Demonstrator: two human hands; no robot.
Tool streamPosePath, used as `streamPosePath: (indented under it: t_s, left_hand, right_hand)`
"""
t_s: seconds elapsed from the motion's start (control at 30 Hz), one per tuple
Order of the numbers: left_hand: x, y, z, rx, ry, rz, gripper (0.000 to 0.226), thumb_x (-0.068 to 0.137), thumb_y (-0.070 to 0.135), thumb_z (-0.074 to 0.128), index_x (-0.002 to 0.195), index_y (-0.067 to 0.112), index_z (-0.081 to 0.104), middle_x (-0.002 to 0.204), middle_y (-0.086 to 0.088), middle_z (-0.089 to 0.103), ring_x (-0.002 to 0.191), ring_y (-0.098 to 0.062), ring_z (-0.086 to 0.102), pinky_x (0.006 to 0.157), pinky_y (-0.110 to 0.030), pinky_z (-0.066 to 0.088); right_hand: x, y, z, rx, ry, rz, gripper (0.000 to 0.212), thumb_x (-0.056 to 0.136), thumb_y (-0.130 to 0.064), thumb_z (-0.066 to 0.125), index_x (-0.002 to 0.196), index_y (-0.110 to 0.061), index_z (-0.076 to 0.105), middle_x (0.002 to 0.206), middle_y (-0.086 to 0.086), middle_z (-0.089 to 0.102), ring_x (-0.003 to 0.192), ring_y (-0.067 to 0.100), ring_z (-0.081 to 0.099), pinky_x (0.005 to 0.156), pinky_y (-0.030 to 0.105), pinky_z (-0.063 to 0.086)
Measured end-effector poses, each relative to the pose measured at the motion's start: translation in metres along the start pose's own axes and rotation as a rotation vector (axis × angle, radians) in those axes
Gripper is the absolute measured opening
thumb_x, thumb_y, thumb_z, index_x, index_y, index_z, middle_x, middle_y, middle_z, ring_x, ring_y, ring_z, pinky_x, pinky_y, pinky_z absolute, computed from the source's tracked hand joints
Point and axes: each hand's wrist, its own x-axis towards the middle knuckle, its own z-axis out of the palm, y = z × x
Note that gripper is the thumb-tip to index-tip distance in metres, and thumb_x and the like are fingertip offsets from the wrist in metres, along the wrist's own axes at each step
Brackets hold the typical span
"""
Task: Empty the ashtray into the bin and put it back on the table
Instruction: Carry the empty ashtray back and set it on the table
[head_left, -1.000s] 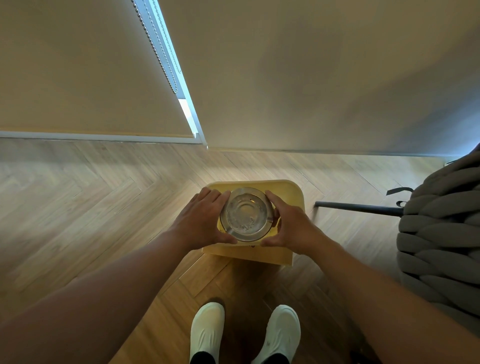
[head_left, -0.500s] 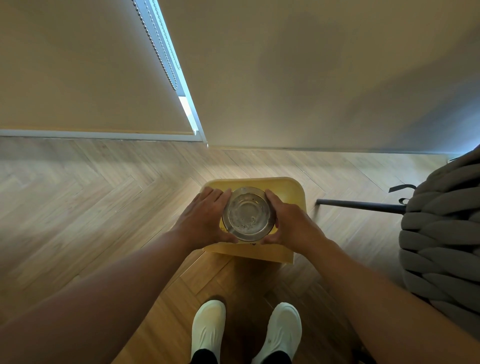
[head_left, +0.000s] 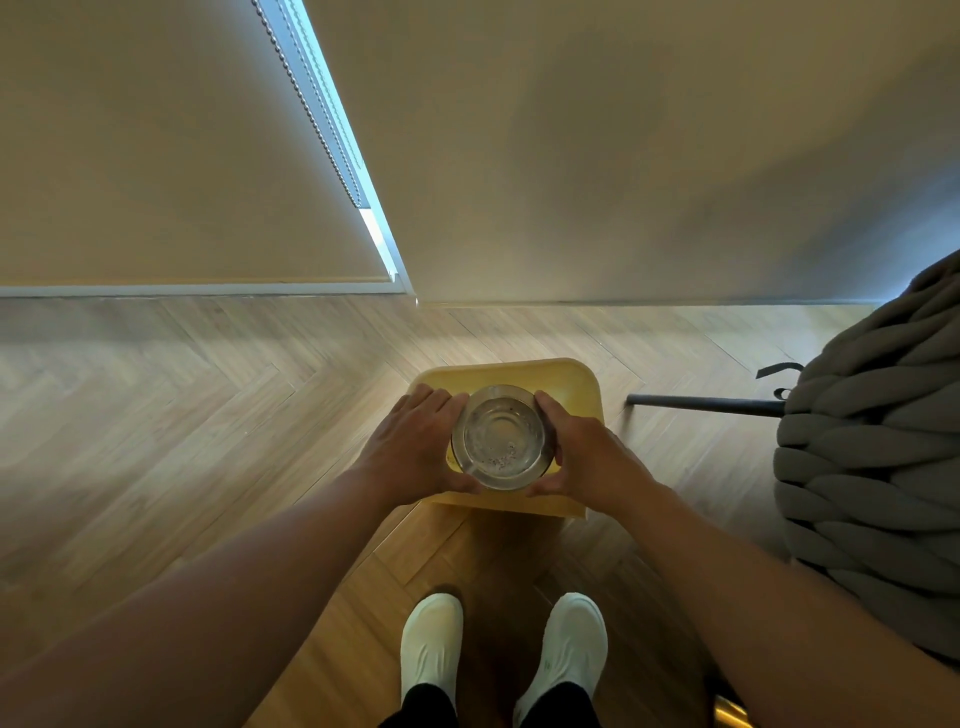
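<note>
White shoes (head_left: 501, 654) of the person stand at the 6 o'clock edge of the view, on a herringbone wood floor (head_left: 171, 431). Just beyond them, both forearms reach forward to a clear glass ashtray (head_left: 500, 437), held mouth-up directly above the open yellow bin (head_left: 566, 376). The left hand (head_left: 415, 449) cups the ashtray's rim from 9 o'clock, fingers spread along the far side and thumb at the near edge; the right hand (head_left: 584, 449) wraps it from 3 o'clock in the same way. Both hands are thus closed on the glass. A few dark specks of ash remain on the ashtray's floor, toward 5 o'clock of its centre. At 3 o'clock of the bin a dark rod (head_left: 706, 404) lies on the floor, leading to a grey chunky-knit pouffe (head_left: 878, 452). Beyond, at 12 o'clock, stands a beige wall (head_left: 649, 156), with a roller blind and its bead chain (head_left: 306, 104) at 11 o'clock.

Step in hand, as judged: emptying, not yet finished. The next move calls for tipping the ashtray well over while keeping it inside the bin's outline, so the ash falls in. No bench is in view.
</note>
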Motion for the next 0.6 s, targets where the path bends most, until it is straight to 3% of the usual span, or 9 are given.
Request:
streamPosePath:
  t_s: [0.3,0.6]
  left_hand:
    - [-0.037,0.044,-0.081,0.002,-0.045,0.014,0.106,0.056,0.078,0.069,0.137,0.014,0.041,0.123,-0.002,0.055,0.110,-0.019,0.043,0.095,-0.034,0.040]
    - [-0.090,0.097,-0.183,-0.002,-0.084,0.063,0.108,0.055,0.070,0.077,0.139,0.011,0.041,0.125,-0.005,0.055,0.114,-0.023,0.043,0.100,-0.036,0.036]
  right_hand:
    - [-0.064,-0.060,-0.049,-0.002,-0.027,0.062,0.121,0.064,-0.051,0.086,0.154,-0.027,0.008,0.136,0.004,0.059,0.115,0.026,0.062,0.099,0.045,0.052]
    - [-0.153,-0.136,-0.105,-0.028,-0.003,0.122,0.125,0.063,-0.049,0.087,0.155,-0.024,0.006,0.140,0.010,0.056,0.118,0.030,0.060,0.101,0.044,0.050]
